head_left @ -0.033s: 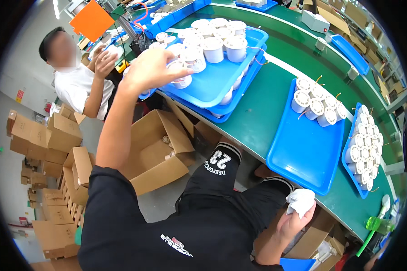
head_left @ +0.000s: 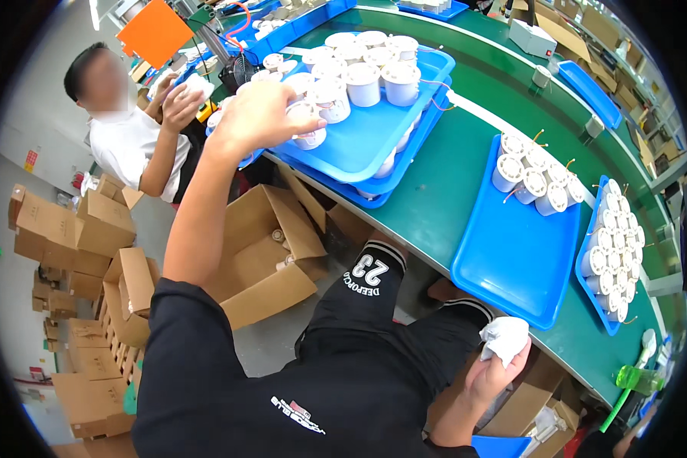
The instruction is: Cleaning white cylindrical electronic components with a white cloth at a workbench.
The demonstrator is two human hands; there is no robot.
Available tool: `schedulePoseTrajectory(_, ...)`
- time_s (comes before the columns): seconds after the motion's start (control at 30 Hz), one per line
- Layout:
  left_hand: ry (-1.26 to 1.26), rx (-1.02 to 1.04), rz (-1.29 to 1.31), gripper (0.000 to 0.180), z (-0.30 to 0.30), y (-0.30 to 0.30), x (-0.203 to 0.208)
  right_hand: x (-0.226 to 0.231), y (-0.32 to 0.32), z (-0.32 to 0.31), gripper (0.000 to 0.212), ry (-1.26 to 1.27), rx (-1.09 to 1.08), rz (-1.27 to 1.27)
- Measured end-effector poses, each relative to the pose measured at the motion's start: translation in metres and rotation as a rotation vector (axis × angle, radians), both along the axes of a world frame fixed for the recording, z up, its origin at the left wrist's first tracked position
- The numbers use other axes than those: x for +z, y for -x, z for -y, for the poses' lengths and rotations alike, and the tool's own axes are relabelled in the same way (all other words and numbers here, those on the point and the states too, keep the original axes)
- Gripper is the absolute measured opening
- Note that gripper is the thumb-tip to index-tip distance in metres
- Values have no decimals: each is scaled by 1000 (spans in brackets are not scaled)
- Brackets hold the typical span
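My left hand (head_left: 256, 114) reaches over the near left corner of a stacked blue tray (head_left: 351, 156). Its thumb and forefinger are spread by a white cup-shaped piece (head_left: 311, 140); the other fingers are partly hidden. Many similar white pieces (head_left: 362, 84) with round tops crowd that tray, and thin reddish wires stick out by its right edge. Low on the right, before the table edge, my right hand (head_left: 496, 378) is closed round a crumpled white cloth (head_left: 505, 338). Beyond it lies another blue tray (head_left: 511, 259), with several white pieces (head_left: 530, 183) grouped at its far end.
A third blue tray (head_left: 590, 286), full of white pieces, lies at the right of the green table (head_left: 427, 183). An open cardboard box (head_left: 263, 286) stands on the floor below my left arm. A co-worker (head_left: 141, 141) in white handles something at far left. A green bottle (head_left: 640, 379) lies far right.
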State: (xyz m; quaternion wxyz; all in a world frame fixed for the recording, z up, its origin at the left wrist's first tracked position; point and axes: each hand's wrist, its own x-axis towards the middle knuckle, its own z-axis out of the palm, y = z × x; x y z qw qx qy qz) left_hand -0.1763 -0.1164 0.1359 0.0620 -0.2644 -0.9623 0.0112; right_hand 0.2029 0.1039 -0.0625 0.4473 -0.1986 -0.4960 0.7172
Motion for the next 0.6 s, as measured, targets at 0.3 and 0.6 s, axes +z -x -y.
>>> schedulePoseTrajectory(0.3,-504,-423,-6,49,22,-32,21,17,12,28,29,-45,36,67)
schedulePoseTrajectory(0.6,-749,-1005,731,54,-83,-159,-62,93,39,-30,42,-1123,41,147)
